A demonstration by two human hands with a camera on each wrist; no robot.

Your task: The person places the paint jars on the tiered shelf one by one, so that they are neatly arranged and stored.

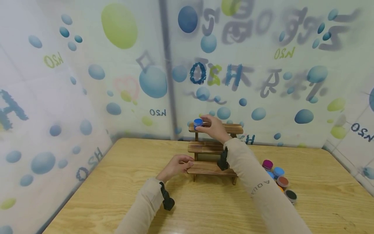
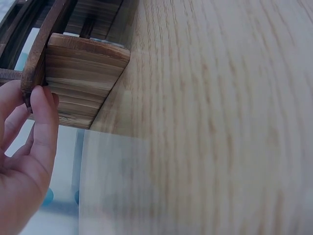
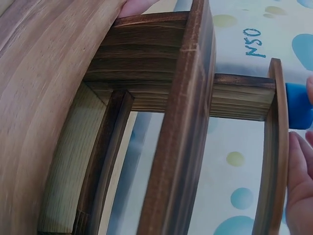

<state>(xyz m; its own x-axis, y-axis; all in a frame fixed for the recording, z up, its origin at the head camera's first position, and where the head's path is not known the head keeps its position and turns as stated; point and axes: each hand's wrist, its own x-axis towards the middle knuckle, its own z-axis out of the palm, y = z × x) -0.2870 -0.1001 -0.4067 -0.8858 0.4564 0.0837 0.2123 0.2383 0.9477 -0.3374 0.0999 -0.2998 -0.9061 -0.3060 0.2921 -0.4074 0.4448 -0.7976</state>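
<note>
A brown wooden three-step display stand (image 1: 208, 147) stands on the table. At the left end of its top step sits a small blue paint jar (image 1: 198, 123), which my right hand (image 1: 215, 128) holds from the right between thumb and fingers. In the right wrist view the blue jar (image 3: 299, 105) touches the top step, with part of the right hand (image 3: 301, 181) beside it. My left hand (image 1: 176, 166) grips the left end of the lowest step. The left wrist view shows the left hand (image 2: 29, 152) pinching the edge of that step.
Several small paint jars with lids in purple, blue, brown and black, such as the black one (image 1: 290, 196), stand on the wooden table (image 1: 140, 162) right of the stand, partly behind the right sleeve. A patterned curtain (image 1: 131, 97) hangs behind the table.
</note>
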